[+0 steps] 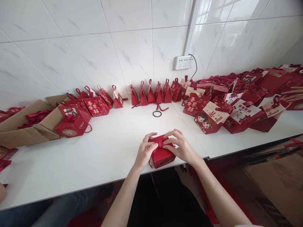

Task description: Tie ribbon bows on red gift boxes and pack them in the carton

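Red gift box sits on the white table, nearer to us than the black ring, close to the table's front edge. Our left hand and our right hand meet over it, thumbs and fingertips pinched on the magenta ribbon bow on top.

Left of the black ring, an open cardboard box holds a heap of dark red ribbons. Just beside its wall, on the side toward the ring, stands a bow-tied red box with a round gold print. Beyond the ring, a row of wedge-shaped red boxes with ribbon loops stands by the tiled wall. Right of the ring we see a crowd of printed gift boxes, one with a cartoon couple on a cream flap; they are closed, so we cannot tell what they hold.

Our box is glossy plain red above, with dark printing low on its near face, too small to read. One ribbon tail trails down its left side.
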A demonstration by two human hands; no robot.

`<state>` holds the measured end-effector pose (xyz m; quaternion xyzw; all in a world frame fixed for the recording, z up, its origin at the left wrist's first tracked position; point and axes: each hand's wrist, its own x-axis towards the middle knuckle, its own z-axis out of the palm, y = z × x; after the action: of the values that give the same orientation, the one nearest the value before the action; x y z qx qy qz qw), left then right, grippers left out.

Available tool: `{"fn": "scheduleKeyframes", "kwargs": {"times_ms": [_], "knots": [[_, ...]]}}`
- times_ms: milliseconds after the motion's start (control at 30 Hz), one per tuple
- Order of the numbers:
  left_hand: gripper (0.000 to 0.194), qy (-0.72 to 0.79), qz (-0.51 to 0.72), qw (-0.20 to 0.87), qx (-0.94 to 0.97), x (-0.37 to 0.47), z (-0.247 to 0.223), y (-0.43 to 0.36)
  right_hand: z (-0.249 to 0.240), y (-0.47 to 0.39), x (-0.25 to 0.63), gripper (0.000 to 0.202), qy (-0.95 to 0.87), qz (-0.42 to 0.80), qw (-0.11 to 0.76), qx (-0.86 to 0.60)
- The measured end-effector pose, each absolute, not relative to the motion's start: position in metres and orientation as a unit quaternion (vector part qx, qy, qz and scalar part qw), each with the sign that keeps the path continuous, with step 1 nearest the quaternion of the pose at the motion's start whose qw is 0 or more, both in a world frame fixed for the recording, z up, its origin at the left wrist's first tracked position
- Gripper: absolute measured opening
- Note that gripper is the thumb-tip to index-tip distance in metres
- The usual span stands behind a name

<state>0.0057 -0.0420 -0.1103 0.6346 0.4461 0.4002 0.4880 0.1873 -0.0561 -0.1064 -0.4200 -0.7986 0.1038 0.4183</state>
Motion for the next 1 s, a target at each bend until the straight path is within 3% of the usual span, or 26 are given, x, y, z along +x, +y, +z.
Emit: {"fn": "scheduleKeyframes", "kwargs": {"times_ms": [100, 233, 333, 567, 800, 1000], "knots": [[0.035, 0.452, 0.411, 0.471, 0.636, 0.006, -0.11, -0.045, -0.104, -0.057, 0.187, 0.013, -0.802, 0.107, 0.424, -0.407], [0.029, 0.464, 0.435, 0.426, 0.643, 0.01, -0.11, -0.052, -0.097, -0.062, 0.187, 0.011, -0.751, 0.226, 0.429, -0.449], [0.025, 0.477, 0.451, 0.356, 0.665, 0.013, -0.113, -0.056, -0.095, -0.063, 0.186, 0.013, -0.688, 0.326, 0.429, -0.486], [0.023, 0.498, 0.482, 0.211, 0.689, 0.012, -0.123, -0.062, -0.092, -0.057, 0.185, 0.019, -0.584, 0.432, 0.401, -0.558], [0.024, 0.53, 0.465, 0.159, 0.691, 0.007, -0.12, -0.065, -0.092, -0.052, 0.187, 0.02, -0.58, 0.432, 0.386, -0.572], [0.026, 0.562, 0.425, 0.212, 0.677, 0.004, -0.118, -0.066, -0.101, -0.049, 0.19, 0.02, -0.58, 0.399, 0.382, -0.599]]}}
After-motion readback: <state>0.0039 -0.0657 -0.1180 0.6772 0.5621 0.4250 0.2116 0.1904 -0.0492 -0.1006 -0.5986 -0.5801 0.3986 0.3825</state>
